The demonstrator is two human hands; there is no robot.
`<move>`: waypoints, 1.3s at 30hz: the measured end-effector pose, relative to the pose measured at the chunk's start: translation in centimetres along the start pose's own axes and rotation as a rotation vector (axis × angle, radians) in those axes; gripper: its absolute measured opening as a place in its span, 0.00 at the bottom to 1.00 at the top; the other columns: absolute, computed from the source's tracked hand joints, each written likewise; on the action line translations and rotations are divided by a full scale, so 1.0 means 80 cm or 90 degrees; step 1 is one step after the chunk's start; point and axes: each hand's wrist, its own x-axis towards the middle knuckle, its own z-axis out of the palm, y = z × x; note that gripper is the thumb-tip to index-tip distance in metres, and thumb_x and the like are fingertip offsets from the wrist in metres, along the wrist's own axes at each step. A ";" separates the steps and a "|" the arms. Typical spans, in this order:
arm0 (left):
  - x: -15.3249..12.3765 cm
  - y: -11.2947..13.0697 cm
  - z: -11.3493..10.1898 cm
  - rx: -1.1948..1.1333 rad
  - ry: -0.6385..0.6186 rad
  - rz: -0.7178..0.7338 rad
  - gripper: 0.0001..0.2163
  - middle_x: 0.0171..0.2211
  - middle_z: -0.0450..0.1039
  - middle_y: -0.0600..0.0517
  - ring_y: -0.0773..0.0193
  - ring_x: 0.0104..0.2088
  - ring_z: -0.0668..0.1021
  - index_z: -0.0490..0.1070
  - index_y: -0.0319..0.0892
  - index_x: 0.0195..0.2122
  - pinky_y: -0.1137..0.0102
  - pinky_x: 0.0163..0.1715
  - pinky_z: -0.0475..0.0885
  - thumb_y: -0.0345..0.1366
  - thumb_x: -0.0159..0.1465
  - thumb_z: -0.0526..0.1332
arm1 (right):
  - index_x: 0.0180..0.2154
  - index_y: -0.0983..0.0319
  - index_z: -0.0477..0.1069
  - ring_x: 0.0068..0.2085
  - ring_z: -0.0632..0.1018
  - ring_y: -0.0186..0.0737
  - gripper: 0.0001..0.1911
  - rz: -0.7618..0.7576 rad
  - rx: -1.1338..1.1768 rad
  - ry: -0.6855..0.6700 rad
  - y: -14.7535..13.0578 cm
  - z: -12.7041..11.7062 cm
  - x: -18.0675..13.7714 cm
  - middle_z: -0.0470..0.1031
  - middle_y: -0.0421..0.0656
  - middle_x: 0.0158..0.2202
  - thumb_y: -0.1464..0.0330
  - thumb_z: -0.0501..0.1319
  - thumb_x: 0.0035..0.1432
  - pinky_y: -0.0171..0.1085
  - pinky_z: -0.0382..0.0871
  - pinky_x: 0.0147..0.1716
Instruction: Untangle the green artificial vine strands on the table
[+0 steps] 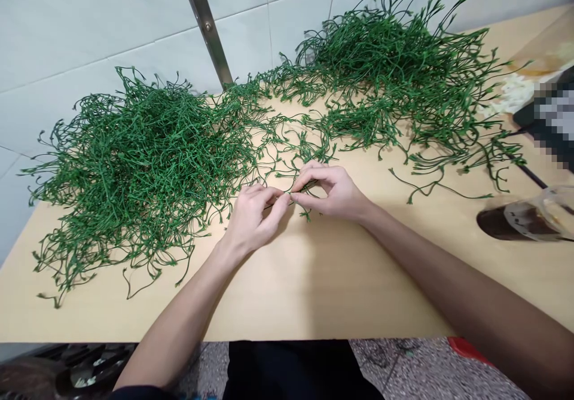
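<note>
My left hand (pixel 257 216) and my right hand (pixel 329 191) meet above the middle of the table, thumbs and forefingers pinched close together. Between them runs a thin green artificial plant stem (pixel 291 194), mostly covered by my fingers. Its small forked tip shows just below the right fingers. A big tangled heap of green plastic stems (pixel 147 149) lies to the left of my left hand. Another heap of stems (pixel 381 59) is piled at the back right, and loose stems (pixel 309 143) are scattered just beyond my fingertips.
The wooden table (pixel 269 292) ends in front of my body and meets a tiled wall (pixel 81 23) behind. A metal post (pixel 207 26) stands at the wall. On the right are a plastic cup of dark drink (pixel 520 220), white pieces (pixel 515 92) and a dark, partly blurred object (pixel 549 113).
</note>
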 end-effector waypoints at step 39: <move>0.008 0.006 -0.007 -0.555 0.024 -0.242 0.15 0.41 0.82 0.46 0.58 0.45 0.82 0.75 0.41 0.44 0.65 0.48 0.77 0.40 0.59 0.70 | 0.25 0.61 0.75 0.31 0.71 0.37 0.08 -0.063 -0.149 -0.012 -0.001 0.003 -0.001 0.75 0.41 0.24 0.71 0.60 0.56 0.40 0.63 0.38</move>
